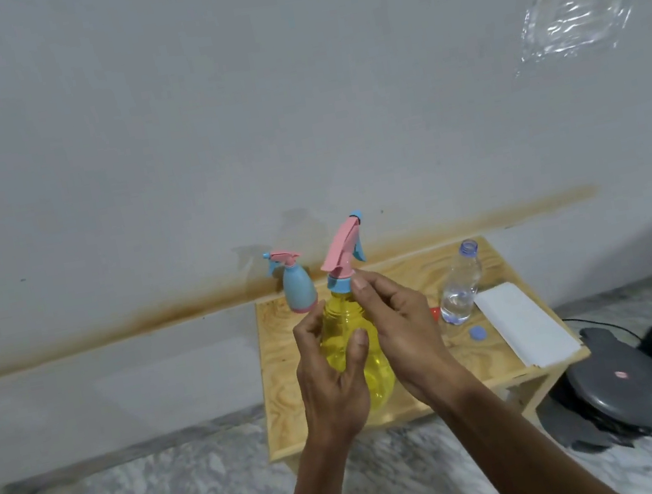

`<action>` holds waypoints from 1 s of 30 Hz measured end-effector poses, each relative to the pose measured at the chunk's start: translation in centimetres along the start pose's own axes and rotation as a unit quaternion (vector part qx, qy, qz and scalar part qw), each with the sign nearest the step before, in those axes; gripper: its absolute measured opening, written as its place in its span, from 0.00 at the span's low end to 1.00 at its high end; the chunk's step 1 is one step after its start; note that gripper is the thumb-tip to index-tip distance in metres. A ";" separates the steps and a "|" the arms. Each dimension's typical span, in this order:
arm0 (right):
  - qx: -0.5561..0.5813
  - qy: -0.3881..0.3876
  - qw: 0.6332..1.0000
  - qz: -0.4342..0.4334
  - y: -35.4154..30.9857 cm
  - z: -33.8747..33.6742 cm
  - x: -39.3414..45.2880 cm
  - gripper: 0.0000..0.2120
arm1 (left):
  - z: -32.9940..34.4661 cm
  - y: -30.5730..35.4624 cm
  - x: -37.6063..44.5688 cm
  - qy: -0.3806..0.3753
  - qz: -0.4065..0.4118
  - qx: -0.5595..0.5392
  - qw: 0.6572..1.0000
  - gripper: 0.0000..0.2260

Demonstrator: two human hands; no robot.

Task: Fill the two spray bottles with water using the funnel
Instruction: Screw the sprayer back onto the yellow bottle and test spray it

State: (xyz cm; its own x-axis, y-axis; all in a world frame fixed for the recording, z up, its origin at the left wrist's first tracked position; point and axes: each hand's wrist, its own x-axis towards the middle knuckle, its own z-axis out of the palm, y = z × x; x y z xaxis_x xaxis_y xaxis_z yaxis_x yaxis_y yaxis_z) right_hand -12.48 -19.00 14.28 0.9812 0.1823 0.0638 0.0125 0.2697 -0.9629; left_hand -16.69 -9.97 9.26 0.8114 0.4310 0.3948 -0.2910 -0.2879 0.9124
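two hands are on the yellow bottle [355, 354], which stands near the front edge of the table [486, 259], about midway along it. my left hand [331, 379] curls round its body, thumb across the front, so it cannot turn or tip while i work the top. my right hand [397, 321] has its fingertips pinched on the blue collar [340, 286] under the pink sprayer [342, 250]; i judge this is a twisting grip, though i cannot tell whether the head is going on or coming off. the blue bottle [299, 288] stands by the back left corner with its sprayer on, out of my way. the water bottle [461, 284] stands uncapped toward the back right, part full, its cap [478, 333] lying loose just in front of it. a bit of red [435, 311] shows behind my right hand, maybe the funnel; too hidden to say. folded paper [525, 325] lies along the right edge, handy for drips, i guess.
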 end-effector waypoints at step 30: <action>-0.024 -0.006 1.000 -0.006 -0.1 -0.9 0.3 0.14 | 1.2 0.3 -0.3 0.007 -0.008 0.009 1.000 0.11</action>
State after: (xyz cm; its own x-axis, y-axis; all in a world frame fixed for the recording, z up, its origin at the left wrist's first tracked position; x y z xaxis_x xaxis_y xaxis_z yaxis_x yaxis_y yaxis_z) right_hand -11.96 -19.86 14.20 0.9784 0.1909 0.0791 0.0346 0.2260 -0.9735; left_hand -16.41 -11.16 9.32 0.8083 0.4482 0.3818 -0.2684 -0.2966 0.9165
